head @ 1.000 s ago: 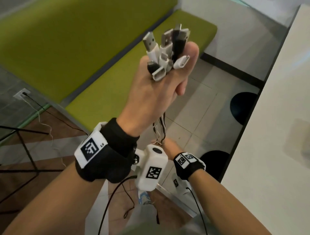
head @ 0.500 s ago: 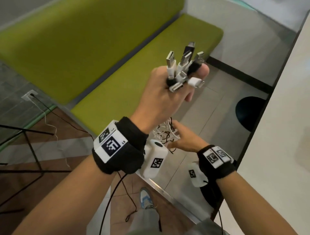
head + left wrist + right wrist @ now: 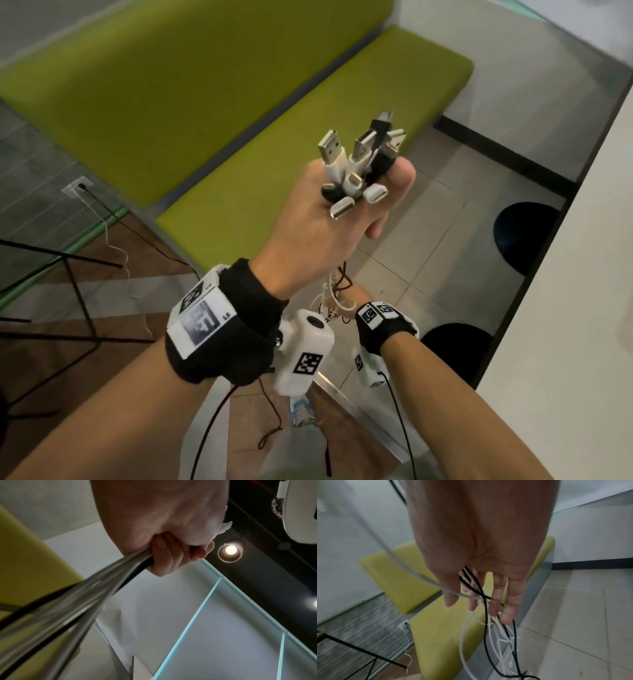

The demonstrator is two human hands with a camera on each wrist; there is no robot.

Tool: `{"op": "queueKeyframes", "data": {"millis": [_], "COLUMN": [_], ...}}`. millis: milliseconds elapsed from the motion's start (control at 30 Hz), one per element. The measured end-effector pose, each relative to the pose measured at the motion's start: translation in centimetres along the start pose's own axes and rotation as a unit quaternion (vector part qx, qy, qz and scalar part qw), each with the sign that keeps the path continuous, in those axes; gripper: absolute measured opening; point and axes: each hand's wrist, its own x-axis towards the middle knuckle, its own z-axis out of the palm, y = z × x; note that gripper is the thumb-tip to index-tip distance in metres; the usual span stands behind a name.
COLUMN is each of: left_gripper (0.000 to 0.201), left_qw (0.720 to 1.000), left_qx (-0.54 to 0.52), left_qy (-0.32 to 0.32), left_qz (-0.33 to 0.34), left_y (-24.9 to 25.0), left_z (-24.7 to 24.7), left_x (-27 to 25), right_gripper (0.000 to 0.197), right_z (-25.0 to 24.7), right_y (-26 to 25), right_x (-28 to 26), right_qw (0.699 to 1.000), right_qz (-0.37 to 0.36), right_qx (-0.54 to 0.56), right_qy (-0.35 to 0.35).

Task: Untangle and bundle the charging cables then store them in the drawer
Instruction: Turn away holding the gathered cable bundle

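- Several charging cables [image 3: 363, 164], white and black, stand gathered in your left hand [image 3: 329, 226], their plug ends fanned out above your fist, raised in front of you over the green bench [image 3: 239, 113].
- Your left hand's fingers [image 3: 164, 555] are curled tight round the bundle; in the left wrist view the cords run out of the fist toward the camera, blurred.
- Below the fist the cords hang down in loose loops to your right hand [image 3: 346, 301], which sits lower, just beside your left wrist.
- Your right hand's fingers [image 3: 508, 601] point downward, fairly straight and slightly spread, with black and white strands threaded between them and trailing below in a tangle; whether any finger pinches a strand, you cannot tell from these views.
- White tabletop [image 3: 582, 308] runs along your right; two black stools [image 3: 524, 236] stand on the tiled floor [image 3: 445, 222] beside it.
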Motion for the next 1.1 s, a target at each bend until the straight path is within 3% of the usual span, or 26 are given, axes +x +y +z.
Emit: {"op": "queueKeyframes", "data": {"millis": [100,233,300,400,467,533,567,667,733,867,967,1033,1100], "left_gripper": [0.029,0.029,0.038,0.037,0.043,0.046,0.047,0.039,0.036,0.044,0.037,0.037,0.035], "left_qw": [1.000,0.999,1.000,1.000,0.999,0.999,0.998,0.994,0.995,0.998,0.998,0.999,0.998], "left_qx": [-0.014,-0.016,0.024,0.003,-0.005,-0.027,-0.055,-0.081,-0.068,-0.029,0.032,0.025,0.020], "left_qy": [0.002,-0.005,-0.010,0.015,0.030,0.027,0.022,0.035,0.040,0.014,0.009,0.024,0.034], "left_qz": [0.026,0.031,0.011,-0.017,-0.017,-0.016,-0.033,-0.068,-0.059,-0.059,-0.045,-0.039,-0.040], "left_y": [0.7,0.8,0.2,-0.1,0.1,0.2,0.3,0.4,0.4,-0.1,-0.2,0.0,0.2], "left_z": [-0.3,-1.0,-0.9,-1.5,-2.0,-2.7,-3.1,-4.2,-4.8,-4.5,-3.6,-3.8,-4.3], "left_x": [-0.4,-0.6,-0.8,-0.6,-0.3,-0.2,-0.1,-0.3,-0.5,-1.0,-1.1,-0.9,-0.7], "right_gripper": [0.036,0.033,0.053,0.072,0.085,0.094,0.094,0.067,0.072,0.069,0.063,0.058,0.051], "right_z": [-0.3,-0.8,-0.6,-0.1,-0.3,-0.7,-0.9,-1.0,-0.9,-0.6,-1.1,-1.5,-1.5], "right_y": [-0.1,0.5,1.4,1.7,1.9,2.5,3.2,5.5,6.5,6.4,4.8,4.0,3.4], "right_x": [0.1,-0.9,-0.8,-1.0,-1.5,-2.4,-2.7,-3.2,-3.3,-2.2,-1.5,-1.1,-0.9], "right_qw": [1.000,0.996,0.993,0.978,0.958,0.920,0.900,0.838,0.821,0.841,0.896,0.900,0.895], "right_qz": [0.015,0.069,0.089,0.081,0.072,0.093,0.107,0.112,0.128,0.194,0.227,0.215,0.203], "right_qx": [0.008,0.049,0.070,0.186,0.269,0.374,0.416,0.528,0.553,0.503,0.363,0.315,0.317], "right_qy": [-0.014,-0.033,-0.039,-0.047,-0.066,-0.072,-0.075,-0.074,-0.066,-0.043,0.114,0.211,0.241]}}
